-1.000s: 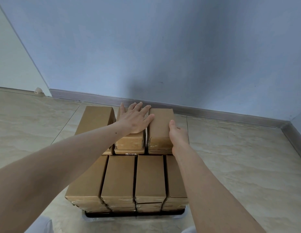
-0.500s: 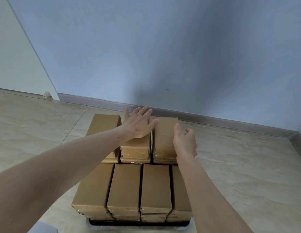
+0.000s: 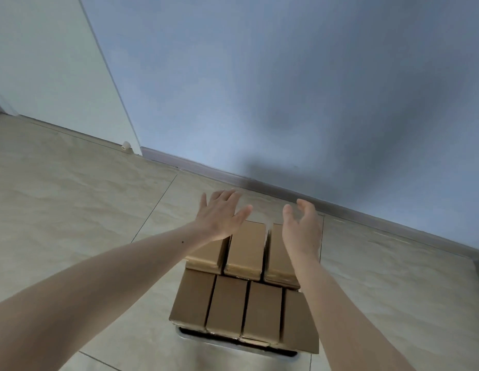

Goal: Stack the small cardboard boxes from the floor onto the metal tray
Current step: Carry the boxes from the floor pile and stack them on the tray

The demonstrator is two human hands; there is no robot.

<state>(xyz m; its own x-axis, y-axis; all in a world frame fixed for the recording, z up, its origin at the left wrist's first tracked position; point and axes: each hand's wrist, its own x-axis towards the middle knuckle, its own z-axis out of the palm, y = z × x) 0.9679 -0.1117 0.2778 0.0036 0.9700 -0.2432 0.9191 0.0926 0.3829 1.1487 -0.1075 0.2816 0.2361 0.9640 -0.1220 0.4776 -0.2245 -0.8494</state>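
Both hands, left [image 3: 219,218] and right [image 3: 302,228], spread open, holding nothing; arms hide far boxes [image 3: 245,250]; tray [image 3: 195,340] mostly covered.

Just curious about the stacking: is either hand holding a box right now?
No, the left hand and the right hand are both open and empty above the stacked boxes.

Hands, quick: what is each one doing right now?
Left hand: open, holding nothing.
Right hand: open, loosely curled, holding nothing.

boxes [image 3: 243,303] stacked on tray [image 3: 241,345] | tray on floor [image 3: 72,210] | wall [image 3: 286,89] seemingly just behind
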